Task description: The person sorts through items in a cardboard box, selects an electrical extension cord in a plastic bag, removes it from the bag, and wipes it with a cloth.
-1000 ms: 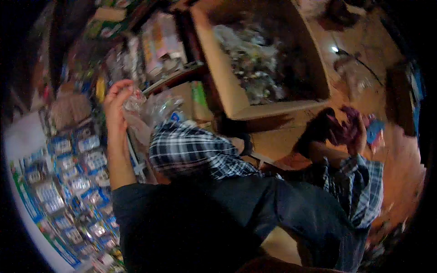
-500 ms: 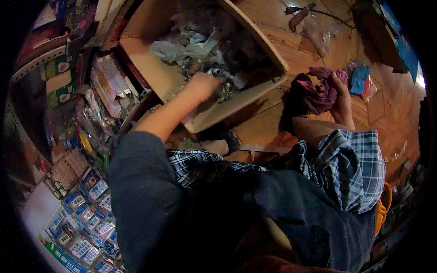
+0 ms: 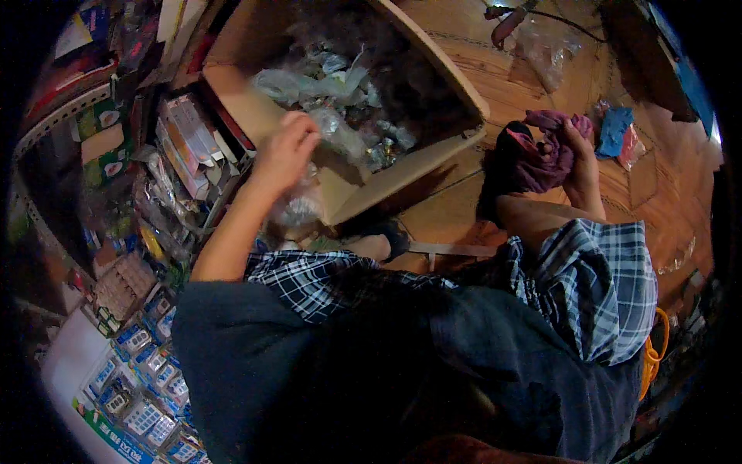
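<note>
Clear plastic packaging [image 3: 297, 207] shows beside the near-left corner of the cardboard box [image 3: 410, 172]. Right of the box, the right hand [image 3: 583, 166] closes around a purple cloth [image 3: 541, 164]. Over the box's left side, the left hand [image 3: 287, 151] is half curled; whether it grips anything, I cannot tell. Crumpled plastic bags [image 3: 340, 131] lie inside the box.

The head view originates from the left unit of a side-by-side fisheye pair on the wearer's head and faces downward. The dark grey cloth shirt [image 3: 309, 363] occupies the near lower field; the open brown cardboard box [image 3: 243, 104] lies farther off, toward the upper edge.
</note>
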`<state>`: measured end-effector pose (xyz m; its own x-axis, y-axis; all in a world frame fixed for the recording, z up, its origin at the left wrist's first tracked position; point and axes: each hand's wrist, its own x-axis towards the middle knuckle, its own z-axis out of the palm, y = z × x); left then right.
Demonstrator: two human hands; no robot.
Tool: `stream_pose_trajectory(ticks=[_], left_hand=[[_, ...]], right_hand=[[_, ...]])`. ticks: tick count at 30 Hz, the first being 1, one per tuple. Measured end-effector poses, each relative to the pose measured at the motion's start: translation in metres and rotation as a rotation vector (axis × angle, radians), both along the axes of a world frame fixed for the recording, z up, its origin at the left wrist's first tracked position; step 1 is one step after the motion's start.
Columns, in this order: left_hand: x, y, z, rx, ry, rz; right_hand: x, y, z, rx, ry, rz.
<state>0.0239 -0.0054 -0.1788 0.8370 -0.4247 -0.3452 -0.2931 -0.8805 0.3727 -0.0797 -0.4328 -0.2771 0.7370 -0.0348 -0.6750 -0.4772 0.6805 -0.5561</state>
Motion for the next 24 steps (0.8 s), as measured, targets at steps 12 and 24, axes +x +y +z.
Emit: stream_pose_trajectory(ticks=[12,24], left_hand=[[-0.057,0.116,0.114,-0.635,0.167,1.154],[-0.196,0.211,0.122,-0.453,-0.363,1.314]], right_hand=[[0.007,0.007,0.006,-0.081,-0.144,0.091],[0.004,-0.008,-0.006,-0.007,-0.147,0.322]])
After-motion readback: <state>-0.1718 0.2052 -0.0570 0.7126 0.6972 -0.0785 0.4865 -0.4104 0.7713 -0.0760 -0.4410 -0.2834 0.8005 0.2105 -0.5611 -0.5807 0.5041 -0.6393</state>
